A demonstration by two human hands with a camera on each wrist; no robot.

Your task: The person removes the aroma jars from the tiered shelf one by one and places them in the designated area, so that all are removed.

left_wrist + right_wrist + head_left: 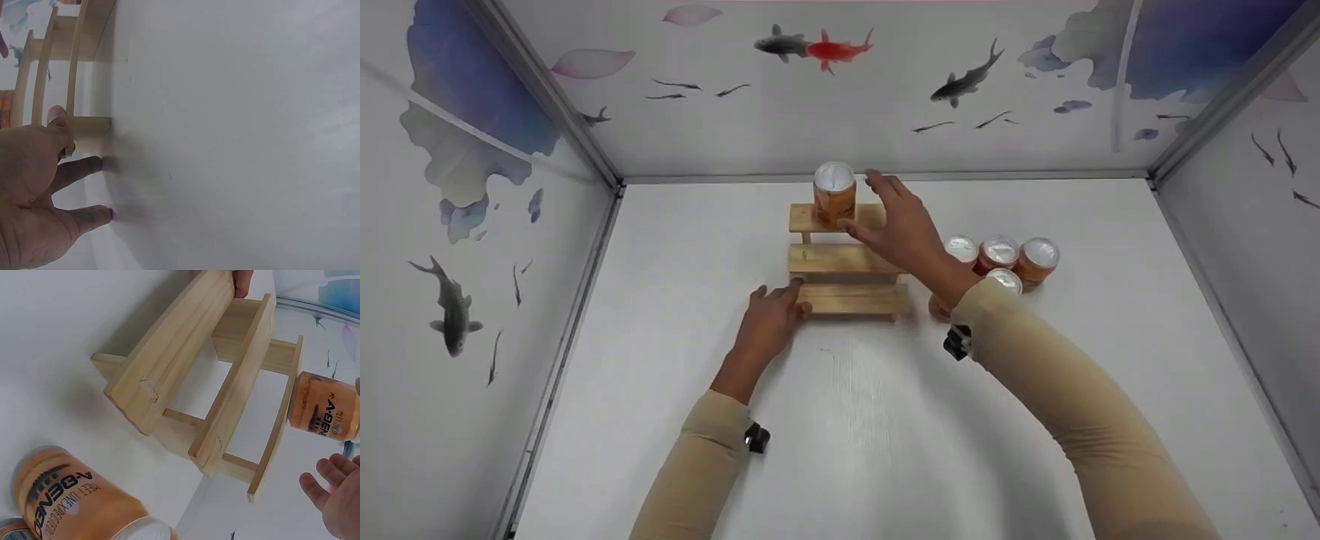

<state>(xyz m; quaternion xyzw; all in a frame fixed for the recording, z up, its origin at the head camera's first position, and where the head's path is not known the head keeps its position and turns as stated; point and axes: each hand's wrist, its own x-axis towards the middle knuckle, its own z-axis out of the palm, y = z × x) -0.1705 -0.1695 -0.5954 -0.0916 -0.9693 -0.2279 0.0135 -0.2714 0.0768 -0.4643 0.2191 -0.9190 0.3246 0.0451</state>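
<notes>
A three-step wooden rack (847,259) stands on the white table, its lowest step nearest the person. On the top step stands an orange can (835,202) with a pale lid, upright; its label also shows on the can (323,406) in the right wrist view. Beside that can is my right hand (904,225), fingers spread and nothing gripped; the thumb is close to the can, and contact is unclear. My left hand (769,322) pinches the left end of the lowest step between thumb and forefinger. In the left wrist view, other fingers (93,218) point down at the table.
Several more orange cans (1039,259) stand grouped on the table right of the rack, partly hidden by the right forearm. One can (79,495) is close in the right wrist view. White walls printed with fish (840,51) enclose the table (840,450).
</notes>
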